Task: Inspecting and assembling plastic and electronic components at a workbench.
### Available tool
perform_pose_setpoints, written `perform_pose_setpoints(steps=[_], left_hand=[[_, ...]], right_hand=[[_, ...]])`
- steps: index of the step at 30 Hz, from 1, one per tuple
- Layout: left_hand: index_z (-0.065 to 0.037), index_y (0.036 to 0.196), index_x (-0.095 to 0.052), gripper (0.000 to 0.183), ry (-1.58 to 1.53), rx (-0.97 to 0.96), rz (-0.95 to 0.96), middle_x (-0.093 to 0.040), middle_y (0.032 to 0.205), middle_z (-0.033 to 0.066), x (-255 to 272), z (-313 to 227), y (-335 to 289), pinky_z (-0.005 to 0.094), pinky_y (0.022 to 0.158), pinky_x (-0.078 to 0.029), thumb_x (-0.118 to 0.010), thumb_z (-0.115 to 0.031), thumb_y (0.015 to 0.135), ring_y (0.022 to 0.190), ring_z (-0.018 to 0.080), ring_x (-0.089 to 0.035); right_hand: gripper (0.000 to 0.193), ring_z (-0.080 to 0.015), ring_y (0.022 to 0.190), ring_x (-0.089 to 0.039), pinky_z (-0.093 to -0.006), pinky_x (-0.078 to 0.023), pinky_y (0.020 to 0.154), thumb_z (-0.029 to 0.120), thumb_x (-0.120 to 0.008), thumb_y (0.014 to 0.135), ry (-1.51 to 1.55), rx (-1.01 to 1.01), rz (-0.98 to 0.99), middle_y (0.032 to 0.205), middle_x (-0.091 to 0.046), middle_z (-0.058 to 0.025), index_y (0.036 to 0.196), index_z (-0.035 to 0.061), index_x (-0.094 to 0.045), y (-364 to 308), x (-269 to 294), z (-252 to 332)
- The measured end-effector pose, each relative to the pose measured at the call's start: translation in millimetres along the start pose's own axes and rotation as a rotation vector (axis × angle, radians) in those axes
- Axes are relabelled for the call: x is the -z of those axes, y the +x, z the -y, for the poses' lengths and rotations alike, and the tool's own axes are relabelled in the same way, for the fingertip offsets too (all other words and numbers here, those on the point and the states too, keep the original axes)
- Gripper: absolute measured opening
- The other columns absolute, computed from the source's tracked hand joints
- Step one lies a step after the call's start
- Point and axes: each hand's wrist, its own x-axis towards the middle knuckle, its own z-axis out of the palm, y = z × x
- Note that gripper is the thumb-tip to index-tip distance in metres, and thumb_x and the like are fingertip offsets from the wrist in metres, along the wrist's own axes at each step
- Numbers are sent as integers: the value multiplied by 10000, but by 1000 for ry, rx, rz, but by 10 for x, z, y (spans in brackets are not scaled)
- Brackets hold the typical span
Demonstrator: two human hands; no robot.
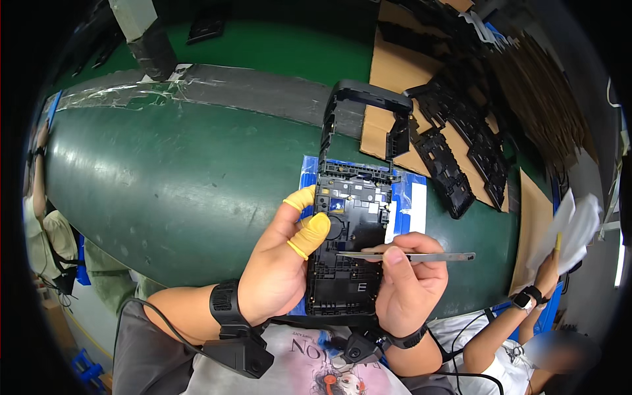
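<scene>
My left hand (280,253) grips the left edge of a black plastic housing (359,227), with yellow finger cots on the thumb and forefinger. The housing is a long moulded part with ribs, clips and small brass-coloured inserts; its far end is an open rectangular frame. In my right hand (411,283) is a slim metal knife (441,257), pinched between thumb and fingers and lying crosswise over the lower half of the housing. Its pointed tip is above the ribbed middle; whether it touches the plastic I cannot tell.
Beneath the housing lies a blue-and-white sheet (411,191) on the green table (178,178). More black housings (447,164) rest on cardboard (388,62) at the far right, near stacked dark sheets (536,92). A co-worker's hand (548,273) holds white bags at right; another person sits at left.
</scene>
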Motion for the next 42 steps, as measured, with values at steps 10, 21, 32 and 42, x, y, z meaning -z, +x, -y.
perform_pose_setpoints(steps=[10, 21, 32, 42], left_hand=[[-67, 1194, -302, 420, -5, -32, 18, -434, 1124, 87, 32, 11, -6, 347, 875, -375, -464, -210, 835, 1033, 189, -439], [-66, 1184, -313, 409, -31, -44, 35, -434, 1124, 89, 31, 13, -5, 356, 876, -372, -465, -212, 832, 1029, 194, -442], [-72, 1190, -308, 409, -41, -37, 27, -433, 1125, 94, 34, 2, -4, 357, 875, -377, -458, -207, 834, 1026, 199, -448], [-68, 1190, -306, 411, -48, -56, 41, -431, 1129, 96, 28, 9, -39, 352, 874, -378, -462, -198, 832, 1030, 197, -445]], right_hand=[[187, -145, 701, -568, -234, -450, 661, -40, -564, 736, -17, 11, 13, 774, -573, -128, 906, -42, -486, 15, -18, -48], [196, -196, 642, -571, -297, -471, 633, 3, -564, 730, -49, 21, -42, 726, -571, -152, 901, -29, -474, 12, -49, -81], [178, -112, 535, -507, -211, -409, 529, -2, -560, 723, -23, 9, -77, 690, -574, -131, 883, -15, -484, 15, -97, -52], [181, -160, 603, -559, -263, -462, 609, -7, -562, 727, -39, 3, -71, 703, -572, -133, 889, -23, -482, -10, -84, -60]])
